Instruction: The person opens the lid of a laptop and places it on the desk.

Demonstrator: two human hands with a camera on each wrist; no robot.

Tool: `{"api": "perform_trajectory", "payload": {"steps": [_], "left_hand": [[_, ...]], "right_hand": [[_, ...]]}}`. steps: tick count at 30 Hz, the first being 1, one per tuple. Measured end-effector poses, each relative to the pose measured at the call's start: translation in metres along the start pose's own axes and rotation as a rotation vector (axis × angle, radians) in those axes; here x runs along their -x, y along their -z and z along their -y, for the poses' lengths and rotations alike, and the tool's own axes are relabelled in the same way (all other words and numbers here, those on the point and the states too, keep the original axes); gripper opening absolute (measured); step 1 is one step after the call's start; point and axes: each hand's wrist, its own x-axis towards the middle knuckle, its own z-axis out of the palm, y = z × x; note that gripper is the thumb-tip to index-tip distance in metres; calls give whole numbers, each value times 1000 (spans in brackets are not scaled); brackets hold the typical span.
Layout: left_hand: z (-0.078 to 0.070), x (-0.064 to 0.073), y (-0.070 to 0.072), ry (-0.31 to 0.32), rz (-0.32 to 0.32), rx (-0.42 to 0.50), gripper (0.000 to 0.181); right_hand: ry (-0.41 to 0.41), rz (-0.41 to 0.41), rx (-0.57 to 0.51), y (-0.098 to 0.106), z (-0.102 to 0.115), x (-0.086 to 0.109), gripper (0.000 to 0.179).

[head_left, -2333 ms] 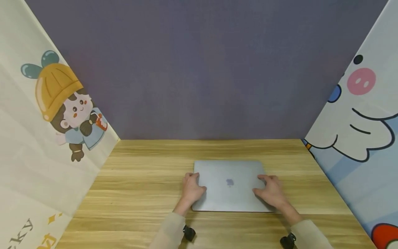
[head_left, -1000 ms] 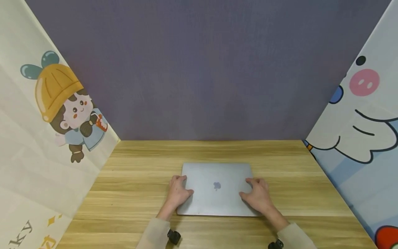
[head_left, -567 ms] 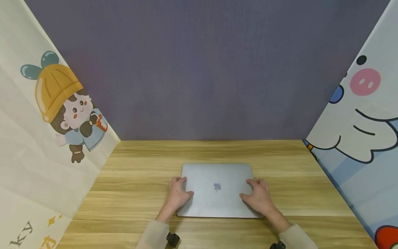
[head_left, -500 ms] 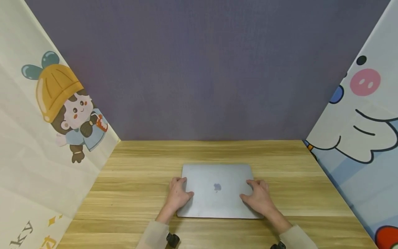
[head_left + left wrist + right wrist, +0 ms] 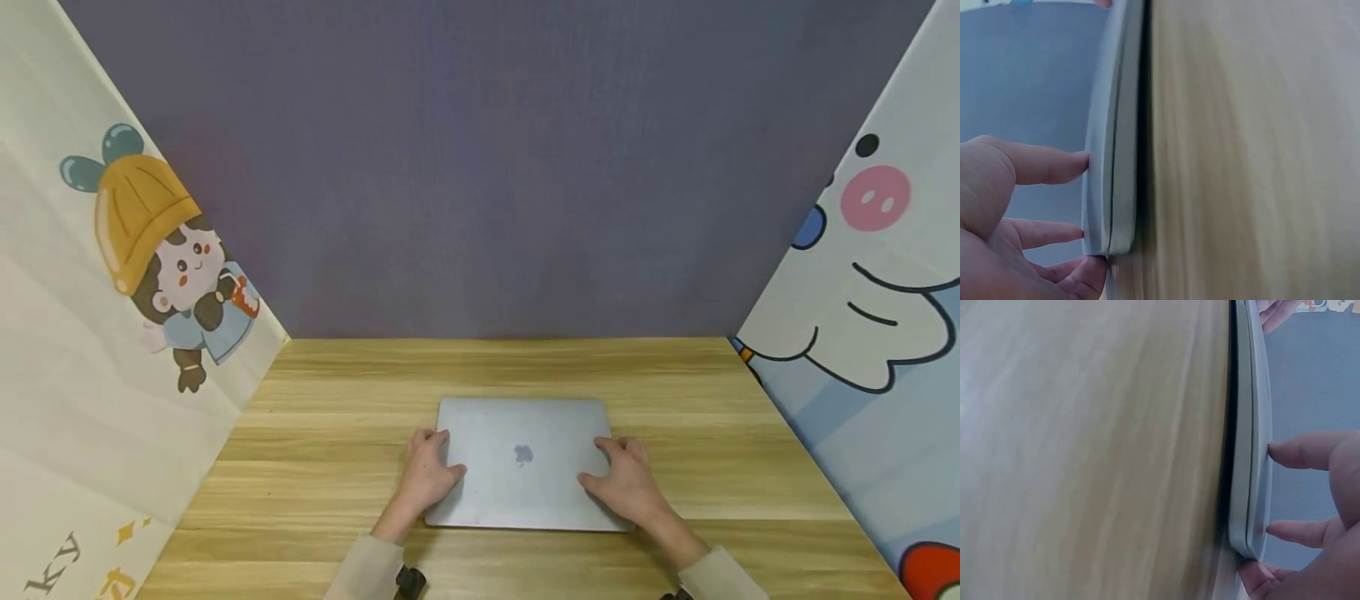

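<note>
A closed silver-grey laptop (image 5: 523, 492) with a dark apple logo lies on the wooden table, its long front edge towards me. At its left side my left hand (image 5: 429, 472) grips the edge, thumb over the lid. My right hand (image 5: 627, 480) holds the opposite side in the same way. In the left wrist view, fingertips meet the thin rim of the laptop (image 5: 1102, 137) near a corner. The right wrist view shows the other rim of the laptop (image 5: 1250, 456) with fingertips against it. A dark gap shows beneath the laptop in both wrist views. Some fingers are partly hidden.
The light wooden table (image 5: 315, 417) extends around the laptop on every side. A dark grey panel (image 5: 495, 167) rises behind it. Cartoon-printed sheets flank it: a left sheet (image 5: 60, 400) and a right sheet (image 5: 892, 450). A small black device (image 5: 410, 581) sits at the left wrist.
Both hands have moved the laptop to the left and slightly towards me since the earliest frame. Over the last second it has shifted only a little nearer. The grip looks the same.
</note>
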Motion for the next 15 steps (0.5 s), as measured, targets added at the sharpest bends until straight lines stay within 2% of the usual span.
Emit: {"api": "perform_trajectory", "payload": {"steps": [5,15], "left_hand": [[1,2,0,-26,10,-29,64],[0,5,1,-10,27,-31,66]], "right_hand": [[14,17,9,4,-1,1,70],[20,31,26,6,1,3,73]]}}
